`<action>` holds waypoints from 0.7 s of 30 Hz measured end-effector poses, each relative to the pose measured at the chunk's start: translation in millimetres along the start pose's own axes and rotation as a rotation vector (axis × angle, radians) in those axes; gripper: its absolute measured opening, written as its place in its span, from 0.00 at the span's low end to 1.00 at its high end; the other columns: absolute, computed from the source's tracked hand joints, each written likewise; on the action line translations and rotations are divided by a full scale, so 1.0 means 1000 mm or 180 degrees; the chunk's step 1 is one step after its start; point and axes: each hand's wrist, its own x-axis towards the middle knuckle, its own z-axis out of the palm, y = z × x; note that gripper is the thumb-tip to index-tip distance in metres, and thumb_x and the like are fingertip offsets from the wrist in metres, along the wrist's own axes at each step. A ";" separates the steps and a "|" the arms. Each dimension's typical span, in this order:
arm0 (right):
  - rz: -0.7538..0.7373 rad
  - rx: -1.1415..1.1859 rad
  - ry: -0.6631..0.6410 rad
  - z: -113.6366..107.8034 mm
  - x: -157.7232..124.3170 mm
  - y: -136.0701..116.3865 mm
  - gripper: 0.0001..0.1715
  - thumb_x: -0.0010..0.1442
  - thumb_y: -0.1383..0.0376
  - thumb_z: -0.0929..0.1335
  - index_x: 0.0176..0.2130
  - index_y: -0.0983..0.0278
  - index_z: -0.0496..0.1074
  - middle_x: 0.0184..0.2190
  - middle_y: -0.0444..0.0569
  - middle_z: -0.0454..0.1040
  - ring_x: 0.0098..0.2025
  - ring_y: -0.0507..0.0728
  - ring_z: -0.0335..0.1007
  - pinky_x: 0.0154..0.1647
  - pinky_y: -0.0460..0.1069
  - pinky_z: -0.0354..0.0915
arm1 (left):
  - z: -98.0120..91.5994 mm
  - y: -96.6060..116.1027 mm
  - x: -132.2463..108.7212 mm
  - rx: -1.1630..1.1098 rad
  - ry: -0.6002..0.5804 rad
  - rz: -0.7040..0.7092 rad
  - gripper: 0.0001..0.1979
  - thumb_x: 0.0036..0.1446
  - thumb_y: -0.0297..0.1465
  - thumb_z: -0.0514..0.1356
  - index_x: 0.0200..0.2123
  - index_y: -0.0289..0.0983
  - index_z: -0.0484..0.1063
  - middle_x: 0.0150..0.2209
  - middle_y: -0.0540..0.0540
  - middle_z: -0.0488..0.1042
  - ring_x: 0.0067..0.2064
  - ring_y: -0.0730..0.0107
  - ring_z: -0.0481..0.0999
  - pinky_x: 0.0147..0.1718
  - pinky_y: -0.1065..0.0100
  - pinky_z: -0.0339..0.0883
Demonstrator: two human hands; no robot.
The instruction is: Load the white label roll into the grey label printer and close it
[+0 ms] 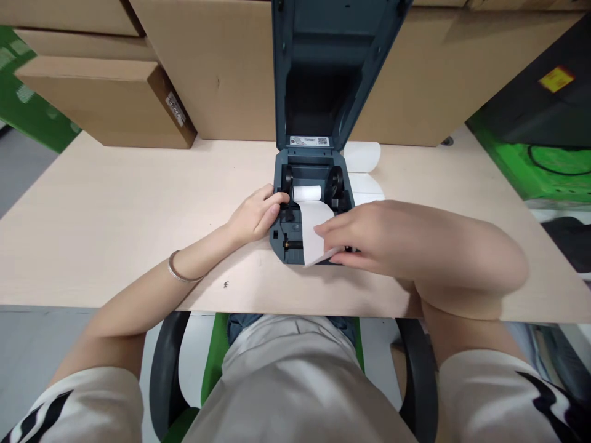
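A dark blue-grey label printer (280, 246) stands on the table with its lid (330, 37) raised. Inside sits a small white paper roll (307, 193) between two black round holders. A white strip of paper (313, 231) runs from the roll toward the printer's front. My right hand (357, 232) has its fingers closed on the strip's right side near the front edge; the fingertips are partly hidden by the paper. My left hand (261, 212) grips the printer's left side wall, thumb and fingers on its rim.
Behind the printer's right side lie curled white paper pieces (362, 159). Cardboard boxes (115, 104) line the back of the table (138, 203). At the right are a dark case with a yellow label (556, 79) and a green box (558, 178). Chair armrests (168, 375) flank my body.
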 end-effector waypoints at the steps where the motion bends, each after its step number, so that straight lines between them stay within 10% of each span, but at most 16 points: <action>1: -0.0043 0.0010 0.0005 0.003 -0.001 -0.002 0.16 0.71 0.68 0.64 0.38 0.60 0.80 0.38 0.47 0.81 0.38 0.55 0.74 0.40 0.50 0.62 | 0.000 0.000 0.000 -0.0001 -0.0002 0.0000 0.33 0.78 0.49 0.35 0.52 0.38 0.75 0.36 0.46 0.66 0.37 0.60 0.71 0.40 0.58 0.72; 21: -0.0358 0.0281 -0.0179 -0.003 0.011 -0.007 0.11 0.69 0.71 0.66 0.40 0.63 0.78 0.41 0.50 0.82 0.37 0.56 0.78 0.43 0.50 0.72 | 0.000 0.003 -0.001 0.0047 -0.0032 -0.0115 0.35 0.77 0.50 0.34 0.55 0.40 0.75 0.39 0.45 0.68 0.36 0.61 0.71 0.38 0.59 0.72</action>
